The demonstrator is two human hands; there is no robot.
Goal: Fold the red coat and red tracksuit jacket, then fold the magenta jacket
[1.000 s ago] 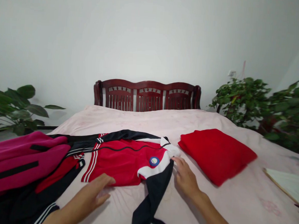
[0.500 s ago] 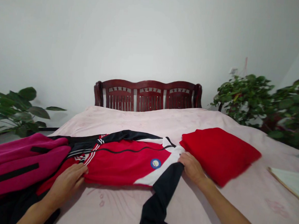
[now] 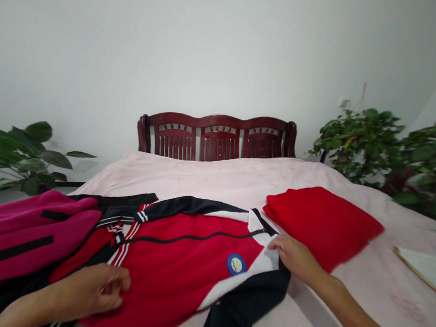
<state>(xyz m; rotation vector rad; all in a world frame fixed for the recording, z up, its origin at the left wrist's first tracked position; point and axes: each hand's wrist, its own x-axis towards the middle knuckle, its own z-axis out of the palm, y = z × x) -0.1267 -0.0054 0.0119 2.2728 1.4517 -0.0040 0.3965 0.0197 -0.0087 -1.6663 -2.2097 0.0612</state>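
A red, white and navy zip-up track jacket [image 3: 181,260] lies front up on the bed, with a round blue badge on its chest. My right hand [image 3: 290,253] pinches its white shoulder beside the collar. Over the lower part of the jacket hovers my left hand [image 3: 97,289], its fingers loosely curled and apart, with no cloth visible between them. The near navy sleeve [image 3: 245,305] bends toward me and runs out of view at the bottom. The far sleeve stretches along the jacket's back edge.
Magenta clothing with black strips [image 3: 30,235] is heaped at left over dark garments. A folded red cloth [image 3: 322,220] lies right of the collar. Pink bedding [image 3: 202,177] reaches a dark wooden headboard [image 3: 219,138]. Plants [image 3: 361,143] stand on both sides; a pale flat object [image 3: 423,270] lies far right.
The jacket's near side has spread toward me, with its shoulder shifted right and nearer. My left hand has let go of the lower edge and moved nearer; my right hand still grips the shoulder.
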